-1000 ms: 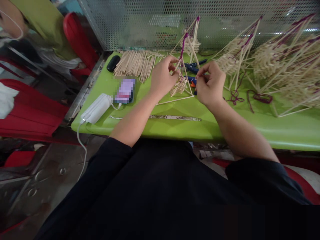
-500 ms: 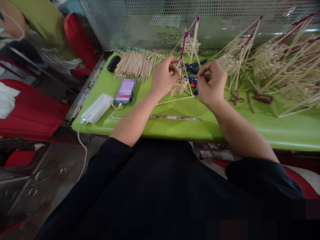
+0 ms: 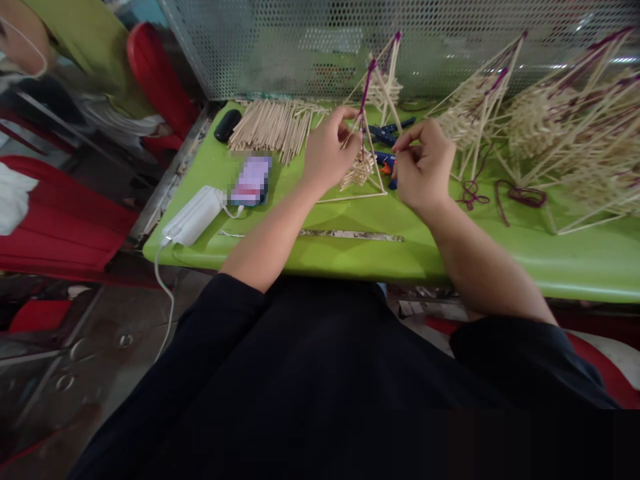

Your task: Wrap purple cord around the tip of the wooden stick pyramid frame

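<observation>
A pyramid-shaped stick frame [image 3: 376, 195] with purple yarn at its peak stands on the green table [image 3: 280, 253]. Inside it hangs a small bundle of stacked sticks [image 3: 359, 169]. My left hand [image 3: 330, 148] is at the frame's left side, thumb and fingers closed around a stick or yarn near the purple string; what exactly is pinched is hidden. My right hand [image 3: 425, 163] is just right of the frame, thumb and index finger pinched together near a slanting stick. Anything between those fingertips is too small to name. Dark blue pliers [image 3: 384, 135] and a blue-orange tool [image 3: 385, 162] lie behind.
Loose sticks [image 3: 273, 130], a black case [image 3: 228, 126], a phone [image 3: 251, 181], and a white power bank [image 3: 194, 217] lie left. A flat strip [image 3: 350, 235] is in front. Finished stick frames [image 3: 540, 127] and purple yarn [image 3: 525, 193] are right. Perforated metal panel [image 3: 280, 47] stands behind.
My left hand has shifted very slightly right and up at the frame. My right hand stays nearly still, still pinched.
</observation>
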`<state>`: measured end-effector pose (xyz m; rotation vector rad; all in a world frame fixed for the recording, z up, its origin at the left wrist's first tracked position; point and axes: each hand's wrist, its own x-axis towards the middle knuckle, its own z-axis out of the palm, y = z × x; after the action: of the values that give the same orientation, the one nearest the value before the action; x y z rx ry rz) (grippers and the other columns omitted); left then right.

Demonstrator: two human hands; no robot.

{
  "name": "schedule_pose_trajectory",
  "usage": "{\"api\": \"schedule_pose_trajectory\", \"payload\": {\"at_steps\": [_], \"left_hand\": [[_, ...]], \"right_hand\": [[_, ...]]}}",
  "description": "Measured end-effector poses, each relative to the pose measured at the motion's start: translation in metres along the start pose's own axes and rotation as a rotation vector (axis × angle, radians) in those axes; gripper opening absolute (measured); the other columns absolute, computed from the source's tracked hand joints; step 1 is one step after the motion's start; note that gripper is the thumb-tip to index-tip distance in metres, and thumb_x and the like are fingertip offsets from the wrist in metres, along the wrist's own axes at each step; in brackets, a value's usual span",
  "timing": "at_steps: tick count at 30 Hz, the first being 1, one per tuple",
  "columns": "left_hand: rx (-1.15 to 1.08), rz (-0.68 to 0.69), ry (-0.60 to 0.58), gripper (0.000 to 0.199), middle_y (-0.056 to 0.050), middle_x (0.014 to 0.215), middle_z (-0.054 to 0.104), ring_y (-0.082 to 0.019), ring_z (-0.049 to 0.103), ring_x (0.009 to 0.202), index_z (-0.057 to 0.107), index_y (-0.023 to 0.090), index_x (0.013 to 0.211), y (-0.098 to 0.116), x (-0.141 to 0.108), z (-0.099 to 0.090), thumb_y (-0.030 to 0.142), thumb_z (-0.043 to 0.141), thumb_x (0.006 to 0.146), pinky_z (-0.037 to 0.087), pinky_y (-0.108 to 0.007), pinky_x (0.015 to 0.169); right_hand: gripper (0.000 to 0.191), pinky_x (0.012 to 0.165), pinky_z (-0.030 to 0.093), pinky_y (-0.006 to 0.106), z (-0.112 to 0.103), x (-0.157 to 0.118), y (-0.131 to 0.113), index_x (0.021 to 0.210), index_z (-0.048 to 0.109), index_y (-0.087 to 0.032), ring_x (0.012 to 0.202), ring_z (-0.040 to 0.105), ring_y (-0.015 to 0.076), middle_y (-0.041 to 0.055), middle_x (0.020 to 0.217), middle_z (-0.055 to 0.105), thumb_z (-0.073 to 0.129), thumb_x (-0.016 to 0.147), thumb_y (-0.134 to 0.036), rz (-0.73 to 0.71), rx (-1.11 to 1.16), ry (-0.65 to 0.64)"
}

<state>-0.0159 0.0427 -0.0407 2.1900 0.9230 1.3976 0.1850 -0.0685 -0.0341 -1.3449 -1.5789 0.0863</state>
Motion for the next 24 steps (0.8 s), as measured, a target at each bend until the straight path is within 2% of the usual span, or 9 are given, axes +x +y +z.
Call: {"api": "schedule_pose_trajectory", "payload": {"at_steps": [6,9,12,17,20,22,24], "left_hand": [[0.03,-0.054,-0.02,0.07,-0.002,0.096,0.08,-0.028,0.069,0.1,0.068,0.041,0.124,0.002,0.003,0.006,0.1,0.045,0.096,0.053,-0.052,0.091],[0.027,-0.085,0.022,0.075,-0.004,0.092,0.077,-0.028,0.067,0.09,0.068,0.036,0.114,0.007,0.005,0.012,0.104,0.042,0.094,0.05,-0.05,0.084],[0.061,-0.135,0.073,0.082,-0.002,0.085,0.073,-0.022,0.056,0.075,0.06,0.033,0.098,0.017,0.006,0.014,0.11,0.033,0.09,0.045,-0.045,0.076],[0.178,-0.172,0.101,0.082,0.0,0.082,0.069,-0.018,0.048,0.071,0.048,0.031,0.087,0.024,0.006,0.015,0.109,0.022,0.093,0.036,-0.042,0.071],[0.231,-0.208,0.079,0.071,0.002,0.086,0.069,-0.016,0.048,0.074,0.049,0.031,0.09,0.026,0.006,0.013,0.1,0.038,0.1,0.036,-0.04,0.073],[0.252,-0.226,0.075,0.059,0.004,0.085,0.068,-0.016,0.047,0.075,0.048,0.031,0.087,0.031,0.006,0.01,0.086,0.059,0.105,0.036,-0.039,0.075],[0.224,-0.217,0.072,0.053,0.004,0.082,0.067,-0.017,0.048,0.074,0.047,0.031,0.083,0.037,0.004,0.005,0.073,0.072,0.105,0.035,-0.04,0.075]], "right_hand": [[0.026,0.073,0.061,0.051,0.005,0.001,0.01,0.114,0.063,-0.034,0.087,0.071,0.0298,0.0079,0.106,0.07,0.058,0.109,-0.059,-0.016,0.011,-0.012],[0.027,0.074,0.061,0.052,0.005,0.001,0.009,0.12,0.063,-0.038,0.094,0.073,0.0321,0.0079,0.113,0.071,0.061,0.107,-0.061,-0.004,-0.002,-0.031],[0.032,0.075,0.062,0.055,0.005,0.001,0.003,0.124,0.063,-0.038,0.097,0.073,0.0342,0.0087,0.116,0.071,0.059,0.107,-0.064,0.0,-0.008,-0.043],[0.033,0.077,0.061,0.056,0.004,-0.001,-0.005,0.129,0.063,-0.04,0.098,0.072,0.0347,0.0092,0.121,0.071,0.062,0.104,-0.062,-0.019,-0.014,-0.085],[0.031,0.071,0.06,0.051,0.006,-0.002,-0.004,0.125,0.064,-0.037,0.091,0.073,0.0316,0.0091,0.116,0.07,0.06,0.105,-0.061,-0.029,0.013,-0.058],[0.029,0.067,0.059,0.047,0.008,-0.001,0.0,0.119,0.064,-0.036,0.086,0.072,0.0287,0.0079,0.112,0.069,0.059,0.107,-0.061,-0.034,0.048,-0.031],[0.026,0.064,0.057,0.044,0.01,0.001,0.005,0.113,0.063,-0.035,0.082,0.07,0.0261,0.0061,0.107,0.069,0.064,0.106,-0.06,-0.057,0.104,-0.001]]}}
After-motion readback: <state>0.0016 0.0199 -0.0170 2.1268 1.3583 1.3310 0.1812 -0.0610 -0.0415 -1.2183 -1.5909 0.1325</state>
